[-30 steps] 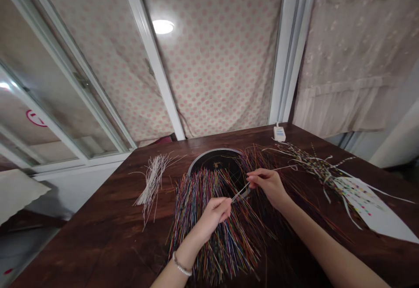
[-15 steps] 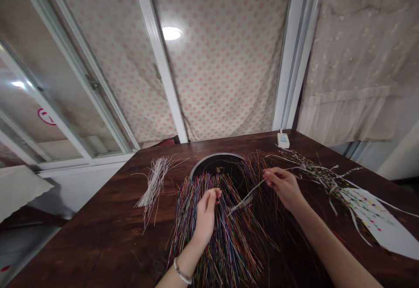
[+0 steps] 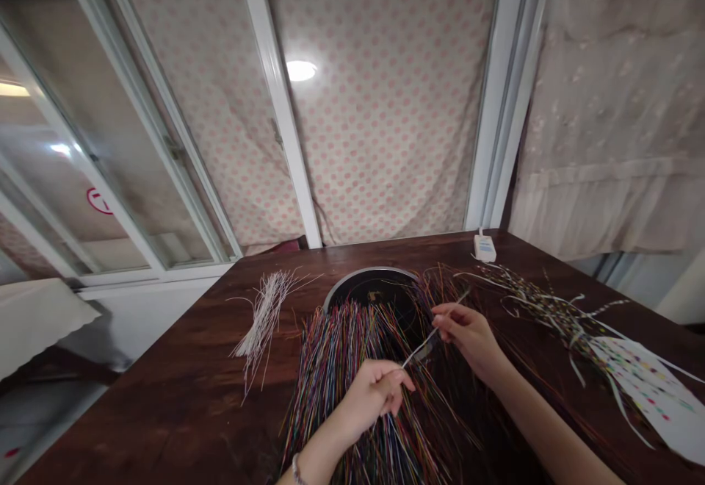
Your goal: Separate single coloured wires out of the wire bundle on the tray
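Note:
A thin whitish strand (image 3: pixel 421 346) is stretched at a slant between my two hands. The fingers of my left hand (image 3: pixel 379 391) are closed on its lower end, above a thick spread of multicoloured thin wires (image 3: pixel 333 356). Higher up and to the right, my right hand (image 3: pixel 461 332) pinches the same strand between thumb and fingertips. The wires lie partly over a round dark tray with a pale rim (image 3: pixel 344 284). My left hand and forearm hide part of the wires. Whether the strand is wire or cord, I cannot tell.
A loose bundle of white strands (image 3: pixel 265 317) lies on the brown table (image 3: pixel 181 367) to the left. At right are beaded-looking strands (image 3: pixel 543 301) and a white sheet with coloured dots (image 3: pixel 653 389). A small white device (image 3: pixel 485 248) sits at the back edge.
My left hand has moved right and down and has taken hold of the strand's lower end. My right hand has shifted slightly left and down, still pinching it. The view has tilted slightly.

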`<state>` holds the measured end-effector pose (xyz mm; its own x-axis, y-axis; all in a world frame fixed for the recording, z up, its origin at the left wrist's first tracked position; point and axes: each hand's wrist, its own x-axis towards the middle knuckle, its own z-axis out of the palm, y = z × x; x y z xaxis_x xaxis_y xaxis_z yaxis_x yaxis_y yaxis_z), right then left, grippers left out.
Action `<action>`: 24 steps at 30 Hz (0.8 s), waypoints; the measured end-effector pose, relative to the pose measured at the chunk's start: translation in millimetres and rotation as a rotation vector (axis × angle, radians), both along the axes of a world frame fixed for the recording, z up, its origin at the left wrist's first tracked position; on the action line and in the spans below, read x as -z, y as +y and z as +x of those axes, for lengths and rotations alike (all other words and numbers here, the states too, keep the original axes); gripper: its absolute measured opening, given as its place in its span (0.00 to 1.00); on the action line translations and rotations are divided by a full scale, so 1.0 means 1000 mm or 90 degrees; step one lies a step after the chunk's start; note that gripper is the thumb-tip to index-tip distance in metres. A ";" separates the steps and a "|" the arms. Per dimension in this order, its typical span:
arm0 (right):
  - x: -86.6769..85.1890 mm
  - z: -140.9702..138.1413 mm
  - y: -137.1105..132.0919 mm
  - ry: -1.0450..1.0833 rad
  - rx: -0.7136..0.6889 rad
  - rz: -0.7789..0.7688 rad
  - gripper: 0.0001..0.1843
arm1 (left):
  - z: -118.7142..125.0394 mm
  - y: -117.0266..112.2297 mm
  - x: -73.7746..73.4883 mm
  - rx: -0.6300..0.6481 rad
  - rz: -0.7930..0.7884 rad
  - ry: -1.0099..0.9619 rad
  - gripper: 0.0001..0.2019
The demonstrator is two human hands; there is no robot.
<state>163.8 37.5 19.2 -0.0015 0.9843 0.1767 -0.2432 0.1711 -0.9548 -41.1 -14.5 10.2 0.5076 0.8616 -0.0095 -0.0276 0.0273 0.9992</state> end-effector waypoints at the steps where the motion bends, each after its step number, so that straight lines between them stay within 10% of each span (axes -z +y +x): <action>1: -0.001 0.006 0.003 0.040 0.025 0.001 0.14 | -0.001 0.001 -0.001 -0.002 0.009 0.007 0.21; 8: -0.003 0.042 0.021 0.253 0.212 0.017 0.17 | -0.010 0.006 -0.005 0.010 0.041 0.064 0.20; 15: 0.004 0.046 0.023 0.224 0.355 0.040 0.16 | -0.038 0.016 -0.062 -0.225 0.133 0.011 0.19; 19: 0.011 0.026 0.017 0.088 0.263 0.034 0.15 | -0.092 0.039 -0.085 -0.387 0.206 0.133 0.18; 24: 0.017 0.008 0.014 -0.064 0.195 0.039 0.14 | -0.198 0.082 -0.062 -0.576 0.241 0.518 0.12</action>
